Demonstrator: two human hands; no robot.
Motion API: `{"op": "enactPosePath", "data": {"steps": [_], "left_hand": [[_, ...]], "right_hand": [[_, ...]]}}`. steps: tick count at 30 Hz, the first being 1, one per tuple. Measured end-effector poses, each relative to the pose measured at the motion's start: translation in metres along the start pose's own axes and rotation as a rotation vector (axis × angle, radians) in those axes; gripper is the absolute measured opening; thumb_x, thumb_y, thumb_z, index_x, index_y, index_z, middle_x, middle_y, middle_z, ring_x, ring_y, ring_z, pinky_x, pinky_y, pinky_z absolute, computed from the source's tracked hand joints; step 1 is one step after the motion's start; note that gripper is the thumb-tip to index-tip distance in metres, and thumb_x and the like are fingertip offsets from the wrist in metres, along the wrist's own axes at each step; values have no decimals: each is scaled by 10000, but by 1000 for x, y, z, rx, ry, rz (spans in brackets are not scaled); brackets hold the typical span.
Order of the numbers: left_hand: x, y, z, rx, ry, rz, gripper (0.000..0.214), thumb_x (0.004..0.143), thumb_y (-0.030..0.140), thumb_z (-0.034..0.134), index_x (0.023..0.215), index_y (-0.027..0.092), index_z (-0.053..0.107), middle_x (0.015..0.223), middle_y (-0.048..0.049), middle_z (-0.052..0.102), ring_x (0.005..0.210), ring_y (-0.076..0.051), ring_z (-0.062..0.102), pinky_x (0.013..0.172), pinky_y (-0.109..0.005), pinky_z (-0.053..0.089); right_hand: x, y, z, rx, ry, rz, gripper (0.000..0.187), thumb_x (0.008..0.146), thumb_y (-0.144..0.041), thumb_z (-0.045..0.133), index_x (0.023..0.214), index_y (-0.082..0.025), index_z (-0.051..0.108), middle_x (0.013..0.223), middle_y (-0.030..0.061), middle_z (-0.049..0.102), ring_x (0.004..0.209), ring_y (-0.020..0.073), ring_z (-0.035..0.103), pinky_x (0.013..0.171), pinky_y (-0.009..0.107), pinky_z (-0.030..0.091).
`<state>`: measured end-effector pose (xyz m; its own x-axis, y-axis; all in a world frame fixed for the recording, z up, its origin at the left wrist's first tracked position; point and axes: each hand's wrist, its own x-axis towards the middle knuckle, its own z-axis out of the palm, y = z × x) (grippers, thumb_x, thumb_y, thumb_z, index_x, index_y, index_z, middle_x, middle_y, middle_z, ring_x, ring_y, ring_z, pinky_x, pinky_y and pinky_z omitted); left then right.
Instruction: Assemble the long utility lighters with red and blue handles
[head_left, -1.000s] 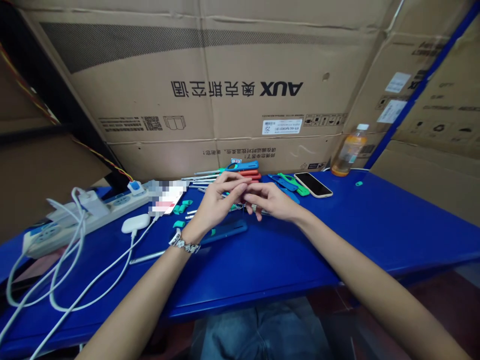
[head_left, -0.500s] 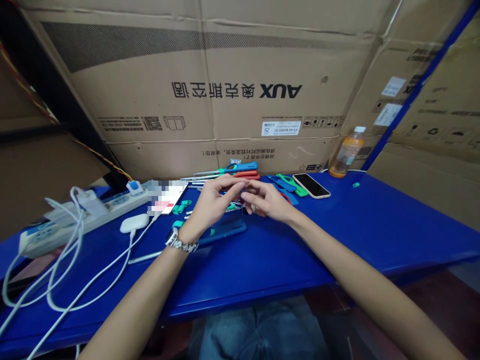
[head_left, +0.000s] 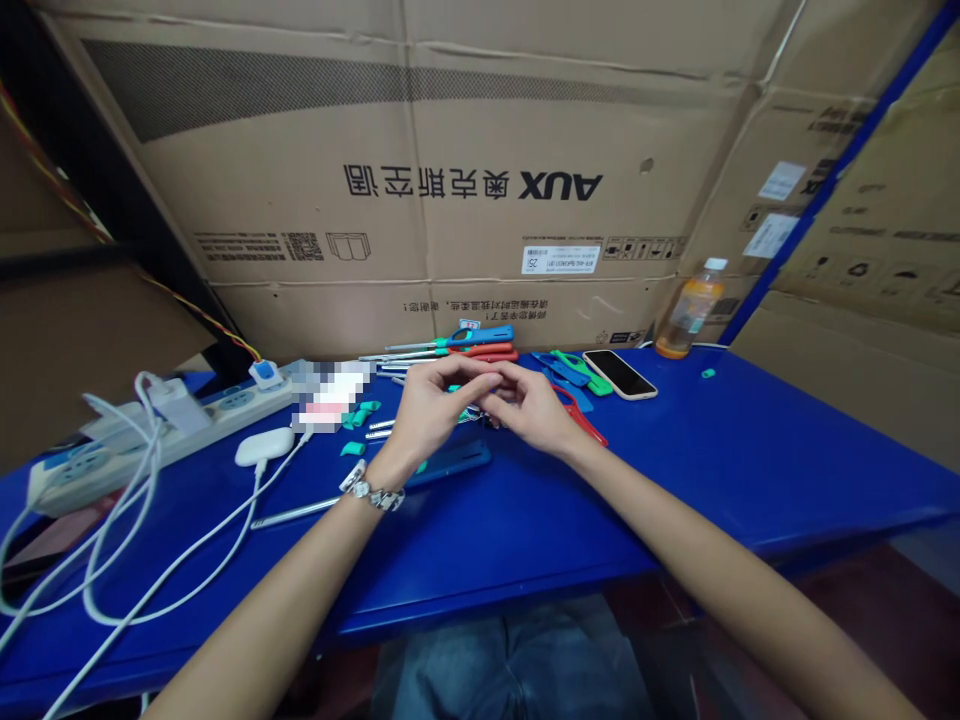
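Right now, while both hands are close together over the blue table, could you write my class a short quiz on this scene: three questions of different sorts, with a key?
1. Multiple choice: which of these is nearest the right hand?
A. The drink bottle
B. The smartphone
C. The power strip

2. True or false: the left hand has a silver-coloured band on its wrist.

3. Fill the gap: the long-nosed lighter partly hidden behind that wrist has a ____ handle.

Key: 1. B; 2. true; 3. blue.
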<state>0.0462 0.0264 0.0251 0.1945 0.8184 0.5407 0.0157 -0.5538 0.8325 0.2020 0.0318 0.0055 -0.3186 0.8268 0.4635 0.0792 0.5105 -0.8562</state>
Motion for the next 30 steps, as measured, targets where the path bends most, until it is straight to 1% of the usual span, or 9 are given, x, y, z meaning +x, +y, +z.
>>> {"op": "enactPosePath", "data": {"steps": [5,8,11,15,18,21,24,28,30], "left_hand": [[-1,1,-9,177,-86,109,201,919,329,607,1009,227,755,1095,-74,741,999,-208,676,821,-330,556],[0,-2,-3,170,-9,116,191,846,330,708,1001,221,730,1078,-62,736,982,-196,674,854,-330,541],[1,-5,5,108,118,51,221,736,348,807,833,179,702,856,-41,732,778,-176,675,732,-308,549],[0,-2,3,76,61,49,173,764,340,782,783,176,732,775,-40,733,721,-176,666,694,-304,540],[1,2,-6,126,-75,95,161,856,337,693,880,198,769,879,-55,756,798,-183,678,726,-301,542],[1,4,-11,169,-137,107,217,908,347,619,972,201,767,986,-76,752,861,-194,679,689,-284,543],[1,3,-8,132,-84,78,238,887,349,648,1042,191,735,1058,-84,737,884,-185,676,684,-264,536],[3,0,1,84,100,42,204,764,325,781,846,160,695,803,-26,710,706,-131,630,647,-235,504],[3,0,1,72,108,30,200,764,324,779,751,157,669,701,-2,673,641,-116,600,623,-229,492]], "right_hand": [[1,-12,-14,99,-219,101,331,842,-475,648,892,-147,658,663,-11,615,518,88,526,483,216,405],[2,-8,-8,97,-137,69,322,777,-462,728,801,-156,630,685,-18,607,528,88,539,516,228,438],[2,0,2,75,-11,34,357,715,-438,788,734,-178,544,677,-39,571,539,93,538,525,235,444],[1,1,3,35,53,7,352,737,-421,772,753,-185,510,683,-44,545,581,95,532,551,231,448],[0,-7,-7,79,-125,35,315,791,-429,716,906,-175,569,775,-15,613,591,88,546,531,215,440],[2,-13,-16,76,-298,120,332,868,-473,616,947,-151,623,671,-11,617,481,71,466,425,196,334],[3,-10,-17,49,-229,122,317,843,-453,662,878,-138,651,652,-5,621,479,71,472,440,205,348],[3,1,-7,37,-89,33,285,762,-405,758,810,-157,626,704,-11,610,553,99,547,525,239,437],[1,4,-3,4,-15,13,298,747,-407,773,768,-164,602,685,-24,581,552,97,538,530,238,437]]}}
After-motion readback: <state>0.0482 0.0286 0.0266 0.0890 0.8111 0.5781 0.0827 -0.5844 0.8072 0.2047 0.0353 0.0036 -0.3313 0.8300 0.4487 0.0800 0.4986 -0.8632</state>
